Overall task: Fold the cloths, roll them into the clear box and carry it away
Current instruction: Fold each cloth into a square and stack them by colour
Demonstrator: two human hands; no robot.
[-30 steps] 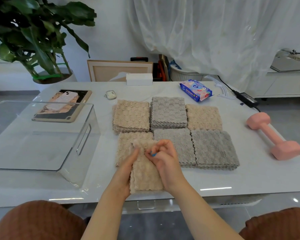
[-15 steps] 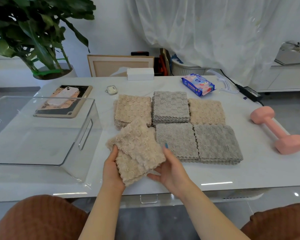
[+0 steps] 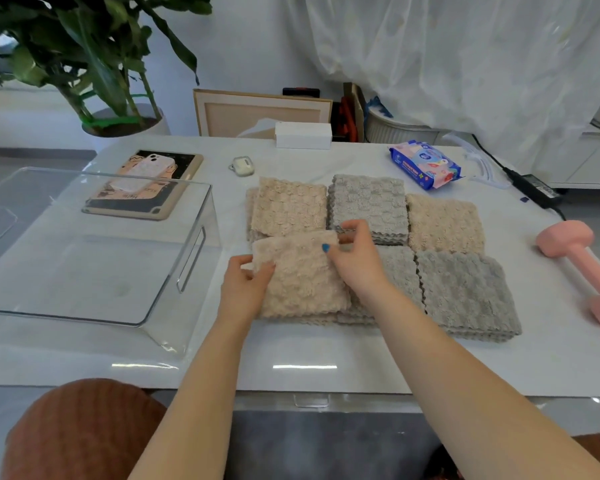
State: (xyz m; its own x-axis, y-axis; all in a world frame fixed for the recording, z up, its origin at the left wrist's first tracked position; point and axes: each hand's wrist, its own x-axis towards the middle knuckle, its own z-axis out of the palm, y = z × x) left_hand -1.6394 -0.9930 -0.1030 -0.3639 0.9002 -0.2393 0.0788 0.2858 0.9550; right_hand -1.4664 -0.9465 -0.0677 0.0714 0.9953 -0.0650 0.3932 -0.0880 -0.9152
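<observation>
The beige plush square cloth [image 3: 302, 278] sits on the near-left beige stack [image 3: 312, 319] of the white counter [image 3: 326, 351], just right of the clear acrylic box [image 3: 194, 268]. The left hand [image 3: 245, 284] pinches its left edge between thumb and fingers. The right hand [image 3: 359, 263] pinches the far-right corner, thumb on top (blue nail showing) and the other fingers curled behind the edge. The cloth looks close to square, so no long axis is plain; its edges run nearly along the counter's near edge, with the right side turned slightly farther away. The thick pile will likely resist a crease, so a loose pinch could let a fold spring open. The right forearm crosses the near-middle grey stack [image 3: 395, 271] and could drag its top layers askew.
</observation>
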